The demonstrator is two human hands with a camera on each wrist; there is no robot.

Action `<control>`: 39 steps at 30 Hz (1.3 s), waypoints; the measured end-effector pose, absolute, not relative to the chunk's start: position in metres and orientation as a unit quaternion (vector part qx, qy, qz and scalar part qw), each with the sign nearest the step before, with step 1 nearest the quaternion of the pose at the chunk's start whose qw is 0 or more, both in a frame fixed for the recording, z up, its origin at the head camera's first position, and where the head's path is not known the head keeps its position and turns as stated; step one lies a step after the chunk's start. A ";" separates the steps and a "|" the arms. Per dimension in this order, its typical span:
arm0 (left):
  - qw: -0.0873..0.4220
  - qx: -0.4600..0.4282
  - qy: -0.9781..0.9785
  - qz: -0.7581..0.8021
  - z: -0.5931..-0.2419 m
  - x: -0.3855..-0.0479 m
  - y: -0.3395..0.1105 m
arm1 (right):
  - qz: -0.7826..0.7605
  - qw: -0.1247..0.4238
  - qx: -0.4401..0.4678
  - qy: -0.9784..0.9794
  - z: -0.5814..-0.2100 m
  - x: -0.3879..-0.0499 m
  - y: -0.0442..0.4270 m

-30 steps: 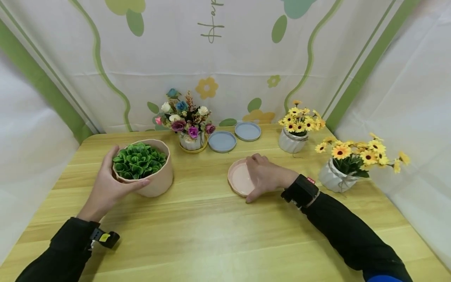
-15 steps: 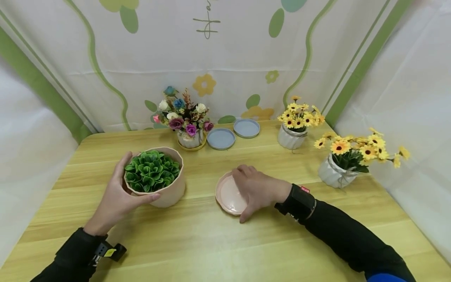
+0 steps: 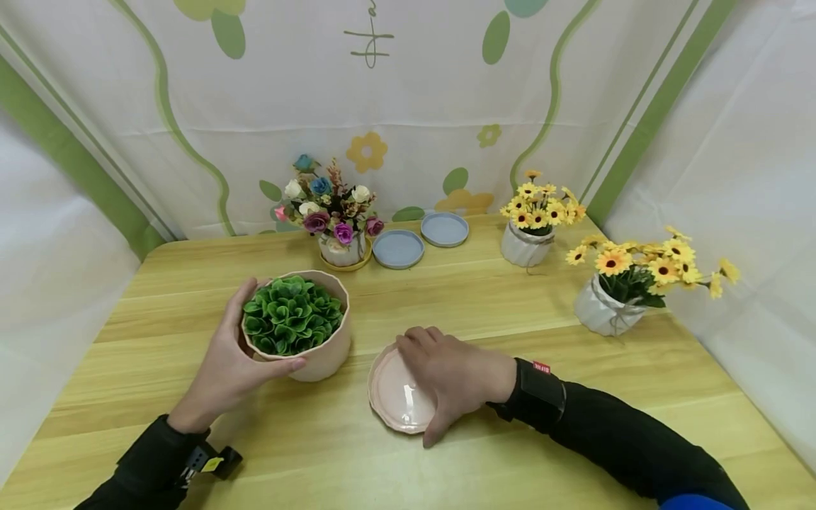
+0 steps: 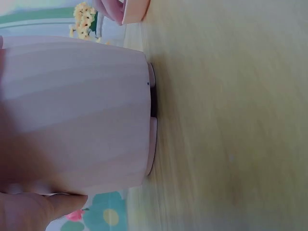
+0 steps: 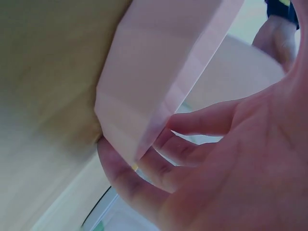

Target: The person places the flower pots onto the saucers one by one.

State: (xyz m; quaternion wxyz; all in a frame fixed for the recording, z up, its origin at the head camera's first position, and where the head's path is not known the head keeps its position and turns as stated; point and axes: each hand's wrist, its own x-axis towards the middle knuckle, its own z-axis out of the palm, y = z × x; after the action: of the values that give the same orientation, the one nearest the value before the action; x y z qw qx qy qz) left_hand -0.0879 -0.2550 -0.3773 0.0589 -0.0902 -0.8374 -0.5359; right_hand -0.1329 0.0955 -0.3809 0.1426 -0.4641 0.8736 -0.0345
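Note:
A pink pot [image 3: 328, 354] with a green leafy plant [image 3: 293, 315] stands left of the middle of the table. My left hand [image 3: 232, 365] grips it by the near left side, thumb along the front below the rim; the left wrist view shows the pot's ribbed wall [image 4: 82, 110] close up. To its right, my right hand [image 3: 452, 375] holds a shallow pink saucer [image 3: 398, 393] by its right edge. In the right wrist view the fingers [image 5: 144, 183] curl round the edge of the tilted-looking saucer [image 5: 139, 72]. Pot and saucer are apart.
At the back stand a pot of mixed flowers [image 3: 341, 248] on a yellow saucer and two blue-grey saucers [image 3: 398, 249] [image 3: 444, 229]. Two white pots of yellow flowers [image 3: 525, 244] [image 3: 605, 308] stand on the right. A patterned cloth [image 3: 414, 85] hangs behind the table [image 3: 510, 467].
The left hand and the plant pot have shifted right and nearer. The right hand has drawn the pink saucer nearer and to the left, narrowing the gap between them.

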 end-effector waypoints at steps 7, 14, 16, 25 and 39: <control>0.064 -0.096 -0.832 -0.543 -0.376 -0.087 -0.245 | -0.014 0.127 -0.479 0.868 -0.380 -0.117 0.085; 0.065 -0.096 -0.829 -0.547 -0.374 -0.085 -0.238 | -0.006 0.108 -0.466 0.878 -0.381 -0.111 0.076; 0.066 -0.094 -0.830 -0.546 -0.374 -0.084 -0.237 | -0.009 0.097 -0.464 0.880 -0.380 -0.110 0.074; 0.066 -0.086 -0.830 -0.548 -0.374 -0.081 -0.235 | -0.018 0.086 -0.451 0.888 -0.383 -0.109 0.067; 0.085 -0.103 -0.788 -0.601 -0.365 -0.072 -0.230 | -0.061 0.175 -0.429 0.884 -0.377 -0.123 0.081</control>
State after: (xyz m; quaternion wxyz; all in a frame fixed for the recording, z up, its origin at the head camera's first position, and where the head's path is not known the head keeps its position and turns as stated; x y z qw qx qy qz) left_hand -0.0721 -0.2304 -0.3647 0.0854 -0.1030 -0.7883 -0.6006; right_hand -0.1226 0.0812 -0.3769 0.1745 -0.4286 0.8844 -0.0609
